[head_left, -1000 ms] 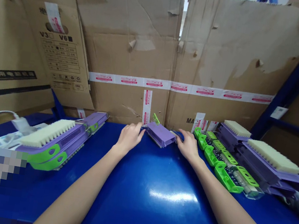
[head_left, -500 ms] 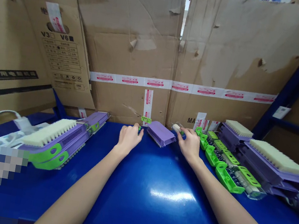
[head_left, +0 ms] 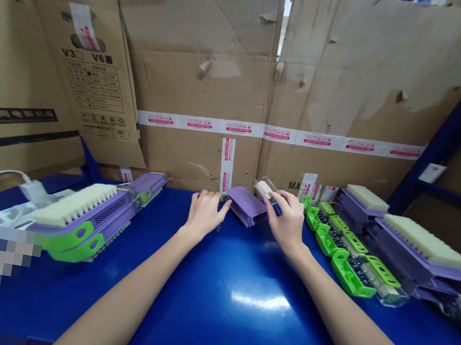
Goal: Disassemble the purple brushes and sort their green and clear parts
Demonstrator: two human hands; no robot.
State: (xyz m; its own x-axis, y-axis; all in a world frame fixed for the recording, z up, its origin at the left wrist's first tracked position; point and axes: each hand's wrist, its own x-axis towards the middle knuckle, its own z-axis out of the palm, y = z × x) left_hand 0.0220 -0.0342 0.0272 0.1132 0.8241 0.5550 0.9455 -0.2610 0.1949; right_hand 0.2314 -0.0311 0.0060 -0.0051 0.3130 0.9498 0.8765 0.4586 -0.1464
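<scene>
Working at the far side of the blue table (head_left: 233, 314) — both hands are at one purple body (head_left: 248, 206), which lies flat at the foot of the cardboard sheets (head_left: 209, 86).

Left hand (head_left: 205, 213): palm down, fingers bent against the left end of the purple body. Whether it pinches that end or only steadies it, I cannot tell.

Right hand (head_left: 290, 219): thumb and fingers closed on a small clear case (head_left: 265, 188), held tilted just above the right end of the purple body, clear of the table. The hands are apart, with the body between them.

Progress, as a judgement: the purple body carries no pale brush pad and no green part, so this one looks early in assembly. Well left of it lies a stack of built units (head_left: 85, 219) with pad and green handles — those look done. Right of it sit a row of green holders (head_left: 344, 256) and, beyond them, padded purple units (head_left: 416, 248), so plenty seems left.

Containers: the clear case holds one pale block. The green holders carry clear cases too; their contents are too small to tell, save a pale piece in the nearest. The cardboard sheets stand as walls, and nothing shows inside them.
</scene>
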